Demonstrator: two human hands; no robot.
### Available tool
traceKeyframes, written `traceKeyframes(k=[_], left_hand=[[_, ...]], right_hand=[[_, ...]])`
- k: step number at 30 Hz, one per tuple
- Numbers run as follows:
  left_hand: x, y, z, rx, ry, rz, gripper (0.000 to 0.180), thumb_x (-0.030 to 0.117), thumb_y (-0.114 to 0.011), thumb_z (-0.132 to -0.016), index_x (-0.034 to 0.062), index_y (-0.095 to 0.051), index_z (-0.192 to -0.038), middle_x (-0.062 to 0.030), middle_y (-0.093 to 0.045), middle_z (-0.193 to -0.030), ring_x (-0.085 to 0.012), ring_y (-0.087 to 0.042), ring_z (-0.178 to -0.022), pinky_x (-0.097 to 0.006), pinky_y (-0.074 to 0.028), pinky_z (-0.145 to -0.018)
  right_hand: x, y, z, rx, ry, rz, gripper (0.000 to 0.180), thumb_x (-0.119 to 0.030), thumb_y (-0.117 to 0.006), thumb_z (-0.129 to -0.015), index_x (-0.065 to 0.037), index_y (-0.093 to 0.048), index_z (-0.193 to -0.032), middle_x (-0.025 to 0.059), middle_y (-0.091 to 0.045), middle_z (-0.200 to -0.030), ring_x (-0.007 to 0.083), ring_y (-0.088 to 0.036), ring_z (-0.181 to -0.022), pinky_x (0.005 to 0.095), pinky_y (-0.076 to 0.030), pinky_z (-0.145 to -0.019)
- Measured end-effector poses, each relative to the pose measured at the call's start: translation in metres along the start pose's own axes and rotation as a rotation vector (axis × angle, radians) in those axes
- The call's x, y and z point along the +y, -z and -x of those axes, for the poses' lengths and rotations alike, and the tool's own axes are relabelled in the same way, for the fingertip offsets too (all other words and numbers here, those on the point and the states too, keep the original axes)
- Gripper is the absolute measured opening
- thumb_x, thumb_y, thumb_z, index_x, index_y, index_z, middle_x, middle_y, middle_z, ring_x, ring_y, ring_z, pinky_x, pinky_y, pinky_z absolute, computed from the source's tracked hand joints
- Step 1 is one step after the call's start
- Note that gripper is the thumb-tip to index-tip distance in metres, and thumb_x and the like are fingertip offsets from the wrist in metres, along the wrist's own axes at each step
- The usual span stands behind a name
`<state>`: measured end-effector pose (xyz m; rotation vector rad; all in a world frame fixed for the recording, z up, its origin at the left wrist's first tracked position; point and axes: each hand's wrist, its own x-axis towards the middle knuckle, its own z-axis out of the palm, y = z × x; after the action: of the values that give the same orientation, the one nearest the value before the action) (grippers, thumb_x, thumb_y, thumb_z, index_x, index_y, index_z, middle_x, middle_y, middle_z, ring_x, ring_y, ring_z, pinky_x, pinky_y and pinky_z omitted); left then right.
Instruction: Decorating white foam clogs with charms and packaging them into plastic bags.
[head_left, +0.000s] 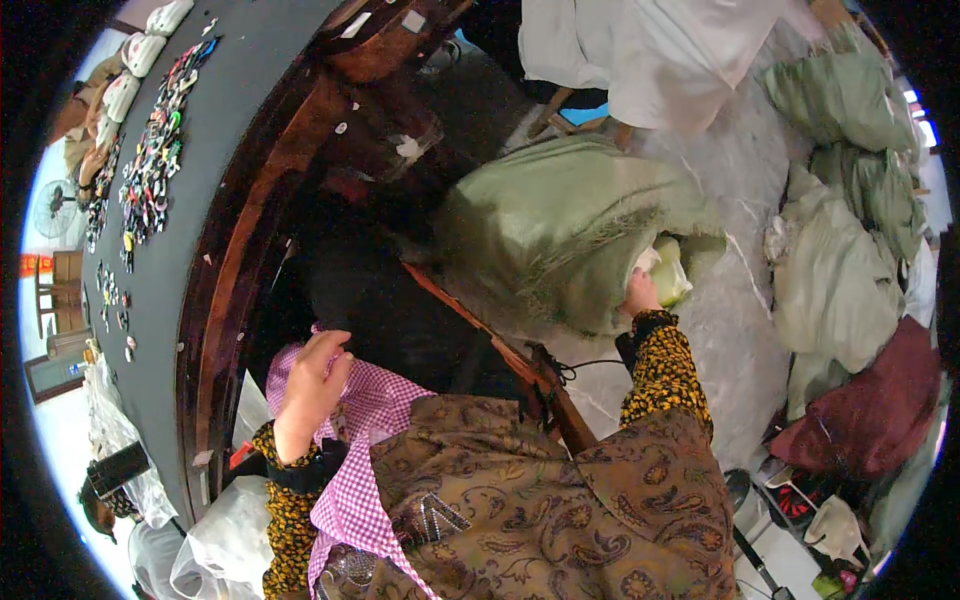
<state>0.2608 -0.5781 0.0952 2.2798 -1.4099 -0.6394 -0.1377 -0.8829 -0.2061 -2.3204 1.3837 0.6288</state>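
Right hand point(642, 292), head view: fingers bent at the mouth of a green sack point(540, 215), partly hidden; whether they are closed on the sack's edge or on the contents cannot be told. Left hand point(312, 395): nothing visible in the grasp, fingers extended and close together, raised over a pink checked cloth point(365, 495) at the wearer's front.

Containers: the green sack lies on its side ahead of the wearer, mouth toward the right hand, rim frayed. Just inside the mouth, a pale green and white bundle point(671, 272) shows; its kind cannot be made out. More green sacks point(838, 270) are heaped at the right, with a maroon sack point(860, 410) below them. White sacks point(140, 55) stand in a row at the far upper left. A clear plastic bag point(228, 540) sits at lower left, contents not distinguishable.

Surface and room: a long grey tabletop point(225, 120) with a dark wooden edge point(240, 200) runs along the left, bearing scattered small multicoloured pieces point(160, 150). Pale floor point(735, 350) extends under the green sack. White cloth point(650, 60) hangs at the top. A fan point(56, 208) stands beyond the table.

Markings: pale scraps point(413, 20) are stuck to the woodwork; a red panel point(36, 265) shows at far left. Any writing on these is too small to read.
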Motion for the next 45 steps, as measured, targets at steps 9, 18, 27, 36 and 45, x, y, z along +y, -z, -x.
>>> traceKeyframes(k=[9, 18, 27, 36, 45], left_hand=[[-0.005, 0.007, -0.009, -0.023, 0.078, 0.106, 0.028, 0.003, -0.062, -0.083, -0.003, -0.06, -0.11, -0.0185, -0.063, -0.105, -0.0286, -0.064, -0.088, -0.034, -0.051, -0.077], [0.031, -0.011, -0.06, -0.202, -0.064, 0.198, 0.034, 0.01, -0.063, -0.085, -0.0022, -0.056, -0.116, -0.0183, -0.06, -0.112, -0.0306, -0.063, -0.093, -0.037, -0.051, -0.082], [0.065, -0.047, -0.105, -0.223, -0.404, -0.068, 0.052, 0.021, -0.064, -0.087, 0.0145, -0.046, -0.136, -0.0212, -0.039, -0.141, -0.0412, -0.049, -0.12, -0.045, -0.043, -0.099], [0.032, -0.087, -0.127, -0.289, -0.219, -0.082, 0.054, 0.017, -0.055, -0.09, 0.0196, -0.038, -0.141, -0.0272, -0.039, -0.139, -0.0462, -0.05, -0.117, -0.047, -0.047, -0.095], [0.034, -0.114, -0.119, -0.18, -0.317, -0.131, 0.036, 0.018, -0.049, -0.09, 0.0075, -0.048, -0.124, -0.02, -0.056, -0.108, -0.0424, -0.061, -0.091, -0.048, -0.053, -0.074]], right_hand=[[0.002, -0.031, -0.003, 0.351, 0.264, -0.502, 0.052, -0.026, -0.067, -0.079, -0.003, -0.056, -0.124, 0.0184, -0.06, -0.117, 0.032, -0.057, -0.11, 0.0395, -0.048, -0.087], [-0.089, 0.065, -0.007, 0.54, 0.611, -0.093, 0.036, -0.026, -0.058, -0.083, -0.005, -0.063, -0.112, 0.0152, -0.064, -0.11, 0.0352, -0.058, -0.102, 0.0441, -0.045, -0.086], [-0.234, 0.137, 0.035, 0.713, 0.974, -0.242, 0.041, -0.029, -0.058, -0.081, -0.006, -0.057, -0.115, 0.017, -0.059, -0.114, 0.0373, -0.053, -0.106, 0.0446, -0.04, -0.092], [-0.272, 0.081, -0.011, 0.392, 0.882, -0.292, 0.029, -0.024, -0.055, -0.079, -0.008, -0.063, -0.101, 0.0165, -0.064, -0.095, 0.0354, -0.06, -0.088, 0.0442, -0.049, -0.077], [-0.243, 0.034, -0.022, 0.563, 0.773, 0.236, 0.044, -0.024, -0.055, -0.083, -0.016, -0.056, -0.126, 0.0152, -0.057, -0.126, 0.0326, -0.054, -0.113, 0.0419, -0.046, -0.096]])
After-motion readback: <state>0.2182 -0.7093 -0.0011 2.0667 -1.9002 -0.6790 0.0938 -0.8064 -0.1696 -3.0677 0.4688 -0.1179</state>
